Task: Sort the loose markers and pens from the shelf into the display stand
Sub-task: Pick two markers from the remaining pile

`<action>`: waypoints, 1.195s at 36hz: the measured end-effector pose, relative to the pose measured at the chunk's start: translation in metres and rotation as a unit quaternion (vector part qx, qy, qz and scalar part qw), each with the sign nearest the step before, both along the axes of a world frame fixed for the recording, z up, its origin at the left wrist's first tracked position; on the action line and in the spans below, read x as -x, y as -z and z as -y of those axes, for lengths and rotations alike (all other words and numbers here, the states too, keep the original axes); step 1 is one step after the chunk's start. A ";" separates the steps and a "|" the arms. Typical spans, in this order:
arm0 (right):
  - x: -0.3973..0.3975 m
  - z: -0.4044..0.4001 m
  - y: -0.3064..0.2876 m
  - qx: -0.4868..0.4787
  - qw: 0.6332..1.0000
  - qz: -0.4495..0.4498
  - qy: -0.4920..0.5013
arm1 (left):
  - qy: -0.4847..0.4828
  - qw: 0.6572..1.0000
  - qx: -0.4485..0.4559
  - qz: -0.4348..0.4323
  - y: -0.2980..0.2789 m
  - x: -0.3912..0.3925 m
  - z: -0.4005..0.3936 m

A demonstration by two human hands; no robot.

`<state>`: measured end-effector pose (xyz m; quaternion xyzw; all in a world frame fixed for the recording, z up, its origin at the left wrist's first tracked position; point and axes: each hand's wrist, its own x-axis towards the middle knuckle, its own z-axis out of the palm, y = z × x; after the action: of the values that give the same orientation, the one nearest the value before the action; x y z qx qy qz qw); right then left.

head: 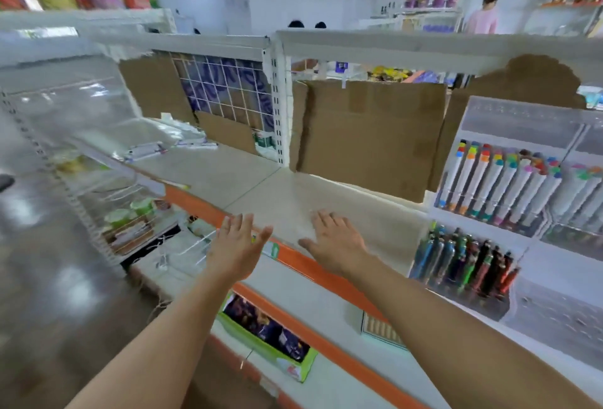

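Flanking shelf: cardboard behind, display stand right.

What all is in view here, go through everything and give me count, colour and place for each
white-barrelled markers with coloured caps: many, upper tier of the display stand, right
dark and coloured pens: many, lower tier of the stand
clear plastic display stand: one, right end of shelf
white shelf with orange edge: one, centre
brown cardboard sheets: several, propped at shelf back
green box: one, shelf below
left hand: open, above the shelf edge
right hand: open, flat on the shelf
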<state>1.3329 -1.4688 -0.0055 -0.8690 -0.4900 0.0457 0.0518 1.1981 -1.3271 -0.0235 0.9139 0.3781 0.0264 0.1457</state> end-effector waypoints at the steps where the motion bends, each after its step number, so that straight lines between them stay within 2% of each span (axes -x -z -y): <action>1: 0.004 -0.009 -0.001 0.002 1.000 -0.008 -0.007 | -0.005 1.000 -0.003 -0.001 0.002 0.007 -0.008; 7: 0.032 -0.072 0.003 0.009 0.999 -0.016 -0.045 | -0.016 0.999 0.003 -0.036 0.003 0.048 -0.055; 12: 0.061 -0.129 0.003 0.021 0.997 -0.015 -0.076 | -0.043 0.999 0.014 -0.020 0.004 0.085 -0.097; 25: 0.116 -0.260 0.019 0.046 0.993 -0.033 -0.106 | -0.078 0.995 0.040 -0.054 0.007 0.149 -0.204; 33: 0.112 -0.331 0.030 0.060 0.990 -0.038 -0.126 | -0.080 0.993 0.043 -0.076 0.014 0.143 -0.259; 40: 0.086 -0.403 0.029 0.028 0.989 0.011 -0.147 | -0.081 0.993 0.022 -0.079 0.015 0.113 -0.324; 43: 0.071 -0.433 0.023 0.017 0.989 0.005 -0.149 | -0.082 0.993 0.023 -0.080 0.011 0.099 -0.349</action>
<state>1.2616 -1.0358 -0.0288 -0.7875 -0.6131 0.0571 0.0269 1.0989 -0.9782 -0.0348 0.8753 0.4628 -0.0437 0.1332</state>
